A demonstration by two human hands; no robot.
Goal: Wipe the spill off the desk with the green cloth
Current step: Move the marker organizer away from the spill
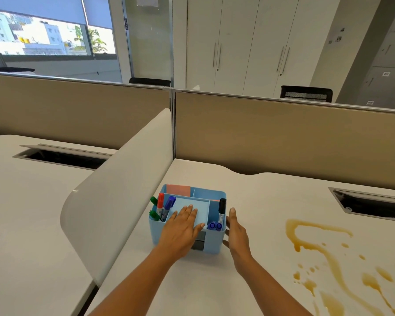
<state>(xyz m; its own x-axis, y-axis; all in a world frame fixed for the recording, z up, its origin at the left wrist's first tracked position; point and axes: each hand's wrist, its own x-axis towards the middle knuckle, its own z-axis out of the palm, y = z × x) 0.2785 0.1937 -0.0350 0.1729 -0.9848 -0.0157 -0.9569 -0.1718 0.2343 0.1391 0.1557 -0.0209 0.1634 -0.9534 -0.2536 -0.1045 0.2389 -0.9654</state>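
Note:
A brown liquid spill (328,258) spreads in streaks and drops over the right part of the white desk (249,201). No green cloth is in view. My left hand (183,229) lies flat, fingers apart, on the front and top of a light blue desk organiser (205,195). My right hand (236,236) is open, its palm against the organiser's right side. Neither hand closes around anything.
The organiser holds red, blue, green and black markers (163,207) and a pink pad (178,190). A curved white divider (114,190) stands to its left, beige partition panels (283,137) behind. A cable slot (372,205) opens at the back right of the desk.

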